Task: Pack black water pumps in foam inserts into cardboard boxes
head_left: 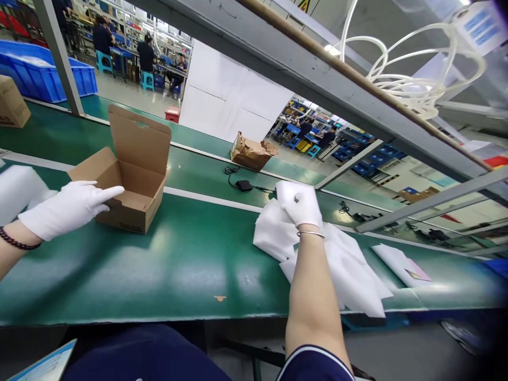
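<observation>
My left hand (pixel 73 206), in a white glove, is at the near left side of an open cardboard box (pixel 135 214). Its index finger stretches over the box wall and the thumb sits lower, outside it. The box's lid stands up and its inside shows bare cardboard. My right hand (pixel 305 209), gloved too, is closed on a white foam sheet (pixel 288 190) above a loose pile of foam sheets (pixel 349 264). A dark fingertip shows against the foam. Whether anything lies inside the held foam is hidden.
A black power adapter (pixel 243 185) with its cable lies behind the foam. Farther back stands a crumpled brown paper package (pixel 252 153). More white foam (pixel 18 193) lies at far left, near a blue crate (pixel 29 71). A metal frame (pixel 278 58) crosses above the green bench (pixel 178 275).
</observation>
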Demonstrator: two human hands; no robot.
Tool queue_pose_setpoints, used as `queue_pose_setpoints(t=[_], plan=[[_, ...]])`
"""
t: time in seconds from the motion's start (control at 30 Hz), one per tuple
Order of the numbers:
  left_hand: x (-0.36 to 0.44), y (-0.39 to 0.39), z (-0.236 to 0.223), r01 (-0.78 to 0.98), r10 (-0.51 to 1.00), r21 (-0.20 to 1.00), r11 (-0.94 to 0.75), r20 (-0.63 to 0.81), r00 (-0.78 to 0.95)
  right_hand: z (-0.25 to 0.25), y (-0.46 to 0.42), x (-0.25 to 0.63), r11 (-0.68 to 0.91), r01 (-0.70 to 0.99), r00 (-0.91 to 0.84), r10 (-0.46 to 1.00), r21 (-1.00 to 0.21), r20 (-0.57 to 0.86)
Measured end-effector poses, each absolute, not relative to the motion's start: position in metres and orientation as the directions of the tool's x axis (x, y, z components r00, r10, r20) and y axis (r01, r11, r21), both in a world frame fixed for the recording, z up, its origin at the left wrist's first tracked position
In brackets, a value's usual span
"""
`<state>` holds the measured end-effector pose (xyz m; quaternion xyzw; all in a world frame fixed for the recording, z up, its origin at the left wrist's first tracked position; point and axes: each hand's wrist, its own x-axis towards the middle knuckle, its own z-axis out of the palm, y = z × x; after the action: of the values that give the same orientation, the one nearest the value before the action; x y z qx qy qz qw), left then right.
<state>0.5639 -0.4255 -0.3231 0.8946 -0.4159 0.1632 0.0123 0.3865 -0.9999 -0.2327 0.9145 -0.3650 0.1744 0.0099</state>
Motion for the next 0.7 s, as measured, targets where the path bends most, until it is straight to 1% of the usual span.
queue_pose_setpoints(t=[0.07, 0.1, 0.13, 0.2, 0.23, 0.27, 0.33, 0.37, 0.43, 0.47, 0.5, 0.53, 0.6, 0.7], plan=[[0.575, -0.417, -0.328, -0.731, -0.723, -0.114, -0.672, 0.311, 0.616, -0.228, -0.971, 0.375, -0.729, -0.662, 0.632, -0.667, -0.174, 0.395], [0.58, -0.413, -0.33, -0.724, -0.713, -0.114, -0.681, 0.327, 0.62, -0.23, -0.953, 0.37, -0.75, -0.624, 0.635, -0.649, -0.217, 0.418], [0.584, -0.41, -0.331, -0.716, -0.706, -0.117, -0.689, 0.335, 0.624, -0.235, -0.933, 0.365, -0.784, -0.561, 0.665, -0.617, -0.265, 0.421], [0.587, -0.405, -0.329, -0.693, -0.687, -0.125, -0.71, 0.341, 0.642, -0.255, -0.894, 0.357, -0.826, -0.403, 0.766, -0.54, -0.393, 0.349], [0.585, -0.404, -0.327, -0.681, -0.676, -0.124, -0.721, 0.336, 0.655, -0.269, -0.877, 0.354, -0.806, -0.333, 0.812, -0.509, -0.489, 0.287], [0.581, -0.404, -0.323, -0.667, -0.66, -0.116, -0.736, 0.341, 0.669, -0.284, -0.862, 0.351, -0.751, -0.275, 0.847, -0.485, -0.6, 0.219], [0.563, -0.412, -0.313, -0.644, -0.613, -0.064, -0.762, 0.39, 0.687, -0.313, -0.84, 0.348, -0.54, -0.184, 0.88, -0.463, -0.821, 0.107], [0.549, -0.422, -0.308, -0.648, -0.588, -0.007, -0.762, 0.426, 0.687, -0.325, -0.831, 0.347, -0.411, -0.134, 0.888, -0.453, -0.902, 0.074], [0.513, -0.454, -0.304, -0.695, -0.564, 0.183, -0.695, 0.461, 0.685, -0.343, -0.813, 0.347, -0.184, -0.021, 0.907, -0.416, -0.983, 0.058], [0.493, -0.475, -0.306, -0.734, -0.584, 0.31, -0.605, 0.454, 0.673, -0.35, -0.803, 0.347, -0.101, 0.03, 0.919, -0.388, -0.994, 0.067], [0.472, -0.5, -0.311, -0.745, -0.635, 0.442, -0.5, 0.397, 0.662, -0.354, -0.793, 0.348, -0.034, 0.069, 0.931, -0.357, -0.997, 0.076], [0.453, -0.525, -0.318, -0.724, -0.692, 0.544, -0.425, 0.32, 0.647, -0.357, -0.782, 0.349, 0.019, 0.09, 0.941, -0.328, -0.996, 0.079], [0.423, -0.571, -0.338, -0.653, -0.774, 0.684, -0.324, 0.205, 0.599, -0.359, -0.761, 0.35, 0.083, 0.102, 0.943, -0.326, -0.991, 0.07], [0.401, -0.61, -0.363, -0.584, -0.812, 0.782, -0.22, 0.184, 0.553, -0.36, -0.743, 0.351, 0.125, 0.075, 0.896, -0.445, -0.989, 0.012]])
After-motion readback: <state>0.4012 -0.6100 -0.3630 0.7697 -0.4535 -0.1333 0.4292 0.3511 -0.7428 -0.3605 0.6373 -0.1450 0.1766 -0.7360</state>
